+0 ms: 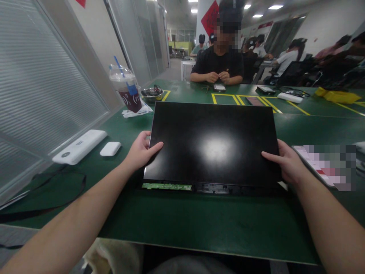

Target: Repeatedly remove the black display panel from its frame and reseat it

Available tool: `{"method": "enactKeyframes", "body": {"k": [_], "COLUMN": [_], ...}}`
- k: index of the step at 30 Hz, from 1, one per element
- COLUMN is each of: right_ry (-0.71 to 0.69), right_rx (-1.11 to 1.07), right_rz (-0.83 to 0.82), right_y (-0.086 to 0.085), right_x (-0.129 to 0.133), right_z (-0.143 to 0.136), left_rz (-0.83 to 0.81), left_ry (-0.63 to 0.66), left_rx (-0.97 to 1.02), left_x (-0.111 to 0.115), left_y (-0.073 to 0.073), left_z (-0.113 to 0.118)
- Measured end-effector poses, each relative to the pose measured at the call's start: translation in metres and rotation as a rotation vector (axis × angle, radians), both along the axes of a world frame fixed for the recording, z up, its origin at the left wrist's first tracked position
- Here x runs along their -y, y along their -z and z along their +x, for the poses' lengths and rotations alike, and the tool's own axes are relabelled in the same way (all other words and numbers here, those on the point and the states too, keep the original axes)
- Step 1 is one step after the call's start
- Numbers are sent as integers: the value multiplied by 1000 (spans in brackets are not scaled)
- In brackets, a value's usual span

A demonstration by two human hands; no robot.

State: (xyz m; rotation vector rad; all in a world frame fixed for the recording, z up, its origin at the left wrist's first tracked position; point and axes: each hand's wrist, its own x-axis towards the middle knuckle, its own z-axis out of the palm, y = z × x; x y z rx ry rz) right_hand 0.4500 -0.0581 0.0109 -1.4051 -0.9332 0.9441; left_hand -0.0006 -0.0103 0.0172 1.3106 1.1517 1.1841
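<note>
Between my two hands is a black, glossy LCD screen panel (182,140), tilted with its far edge raised. My left hand (144,149) grips its left edge, thumb on the front face and fingers behind. At the right edge my right hand (288,160) holds it the same way, its fingers mostly hidden by the panel. Along the panel's near edge runs a dark strip with a green circuit board (167,187) on its left part. A small pale tab (282,185) shows at the lower right corner. The panel's back is hidden.
On the green table (199,224) stand a lidded drink cup (129,89), a metal bowl (153,93), a white power bank (80,146) and a white earphone case (110,148). A phone (316,165) lies right. Opposite sits a person (218,64); a black strap (57,203) lies left.
</note>
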Motion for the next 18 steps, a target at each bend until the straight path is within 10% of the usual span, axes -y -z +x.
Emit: {"method": "enactKeyframes", "body": {"k": [18], "right_ry": [-23], "right_rx": [-7], "right_rz": [-12], "right_y": [5], "right_x": [-5], "right_z": [2], "left_rz": [-74], "left_ry": [22], "left_rx": [141], "left_x": [0], "left_y": [3], "left_z": [0]}}
